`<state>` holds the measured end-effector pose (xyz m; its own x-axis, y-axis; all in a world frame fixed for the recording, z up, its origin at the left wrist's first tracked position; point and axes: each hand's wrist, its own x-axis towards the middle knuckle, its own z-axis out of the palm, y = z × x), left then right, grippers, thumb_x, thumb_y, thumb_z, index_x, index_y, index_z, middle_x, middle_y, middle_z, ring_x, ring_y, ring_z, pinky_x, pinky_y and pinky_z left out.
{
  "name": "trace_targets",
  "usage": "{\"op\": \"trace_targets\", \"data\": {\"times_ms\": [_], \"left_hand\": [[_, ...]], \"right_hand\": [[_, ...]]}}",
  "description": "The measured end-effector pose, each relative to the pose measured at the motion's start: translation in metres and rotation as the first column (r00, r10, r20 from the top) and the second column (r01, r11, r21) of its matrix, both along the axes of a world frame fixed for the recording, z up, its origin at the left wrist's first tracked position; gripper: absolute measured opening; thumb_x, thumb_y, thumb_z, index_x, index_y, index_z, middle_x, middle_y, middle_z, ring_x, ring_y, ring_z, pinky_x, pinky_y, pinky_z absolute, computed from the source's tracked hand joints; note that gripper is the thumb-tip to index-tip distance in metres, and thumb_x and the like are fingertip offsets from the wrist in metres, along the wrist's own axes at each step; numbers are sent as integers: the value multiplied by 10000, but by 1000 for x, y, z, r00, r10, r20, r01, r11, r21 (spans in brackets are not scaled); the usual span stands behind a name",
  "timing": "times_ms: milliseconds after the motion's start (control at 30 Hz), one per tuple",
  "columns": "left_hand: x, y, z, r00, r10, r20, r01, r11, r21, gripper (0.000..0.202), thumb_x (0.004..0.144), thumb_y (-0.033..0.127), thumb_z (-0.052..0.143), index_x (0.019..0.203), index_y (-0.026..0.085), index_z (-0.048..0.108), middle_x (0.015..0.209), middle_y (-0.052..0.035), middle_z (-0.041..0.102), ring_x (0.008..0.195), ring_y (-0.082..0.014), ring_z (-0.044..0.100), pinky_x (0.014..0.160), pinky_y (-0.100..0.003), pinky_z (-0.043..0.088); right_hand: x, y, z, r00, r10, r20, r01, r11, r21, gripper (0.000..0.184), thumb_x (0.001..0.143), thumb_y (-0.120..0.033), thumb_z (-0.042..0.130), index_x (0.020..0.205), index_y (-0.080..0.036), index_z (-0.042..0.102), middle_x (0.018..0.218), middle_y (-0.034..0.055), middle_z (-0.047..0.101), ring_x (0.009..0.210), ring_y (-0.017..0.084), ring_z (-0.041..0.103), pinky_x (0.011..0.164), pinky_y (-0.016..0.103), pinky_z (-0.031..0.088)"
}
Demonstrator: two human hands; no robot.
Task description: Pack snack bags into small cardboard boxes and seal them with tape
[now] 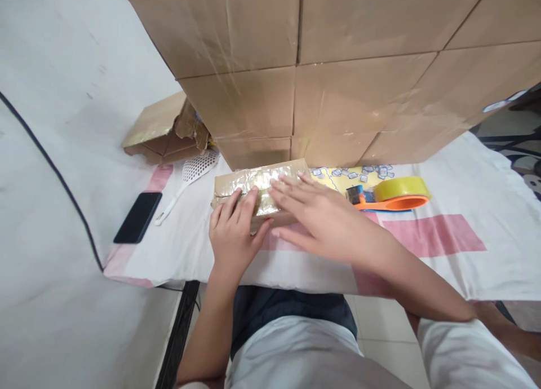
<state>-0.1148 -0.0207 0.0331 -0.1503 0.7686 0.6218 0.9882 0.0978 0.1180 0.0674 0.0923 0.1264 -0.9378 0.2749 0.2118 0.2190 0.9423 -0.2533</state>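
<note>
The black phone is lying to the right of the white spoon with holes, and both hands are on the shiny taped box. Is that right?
Not quite: the black phone lies to the left of the white spoon with holes, as the head view shows. The left hand and right hand are on the shiny taped box.

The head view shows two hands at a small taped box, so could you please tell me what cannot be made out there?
All in the head view:
Inside of the small taped box: hidden by its own cardboard and tape.
Palm of the right hand: hidden beneath the back of that hand.
Top of the large cardboard stack: cut off by the upper edge.
Print on the yellow sheet: too small to read.
</note>
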Motion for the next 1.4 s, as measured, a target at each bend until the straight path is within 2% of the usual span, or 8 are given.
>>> {"op": "trace_targets", "data": {"times_ms": [100,233,467,700,967,1100,1233,1400], "left_hand": [[0,-1,0,1000,-8,22,8,1000,-4,599,961,489,623,1483,212,528,1343,-88,716,1323,-299,608,1082,-409,359],[-1,-4,-1,999,-23,27,24,1000,-10,576,955,441,642,1482,234,536,1342,-69,719,1321,-285,613,1073,-404,363],[-4,-1,0,998,-63,11,63,998,-12,479,959,437,641,1409,274,614,1407,-43,679,1329,-294,602,1072,-434,372],[-3,-1,1,999,-54,4,54,998,-10,457,962,436,638,1391,276,637,1390,-43,690,1269,-292,631,1039,-436,383],[-7,2,2,997,-67,-37,67,998,0,491,952,430,662,1416,278,609,1401,-36,685,1244,-298,627,1023,-447,380],[-10,3,-2,998,-41,-39,42,999,2,522,957,423,661,1455,299,572,1419,-51,672,1317,-335,570,1092,-497,318],[-22,6,-12,998,56,26,-57,998,38,525,976,401,630,1484,307,539,1443,-87,649,1411,-404,463,1149,-612,182],[-33,8,-22,988,99,116,-108,991,78,608,954,405,646,1529,297,482,1467,-145,618,1449,-426,415,1161,-682,99]], "right_hand": [[-5,0,-3,995,-88,46,86,995,57,596,992,-489,576,1384,-44,637,1461,244,606,1403,391,553,1192,580,428],[1,-6,9,994,-58,93,55,998,40,393,1037,-433,505,1168,-174,769,1204,146,772,1144,332,723,1147,577,474],[-8,5,-12,994,-103,45,100,993,62,580,1030,-470,516,1427,-55,599,1527,229,547,1477,369,475,1233,590,366],[6,-1,11,999,-36,31,38,998,-45,298,1029,-354,529,1091,-192,771,1145,114,781,1126,287,725,1216,583,387],[19,27,-17,996,-39,-74,35,998,-46,476,1049,-406,492,1475,-208,570,1572,96,537,1557,330,356,1268,656,237],[40,37,-29,985,-111,-133,100,991,-84,453,1042,-384,492,1466,-249,578,1478,80,634,1521,311,420,1258,644,265],[88,67,-35,836,-455,-306,433,890,-141,399,1003,-355,512,1355,-248,668,1328,102,719,1303,316,623,1107,556,473],[143,119,-41,669,-726,-161,727,684,-66,342,946,-330,511,1092,-183,783,1102,137,783,1035,319,712,955,481,514]]}}
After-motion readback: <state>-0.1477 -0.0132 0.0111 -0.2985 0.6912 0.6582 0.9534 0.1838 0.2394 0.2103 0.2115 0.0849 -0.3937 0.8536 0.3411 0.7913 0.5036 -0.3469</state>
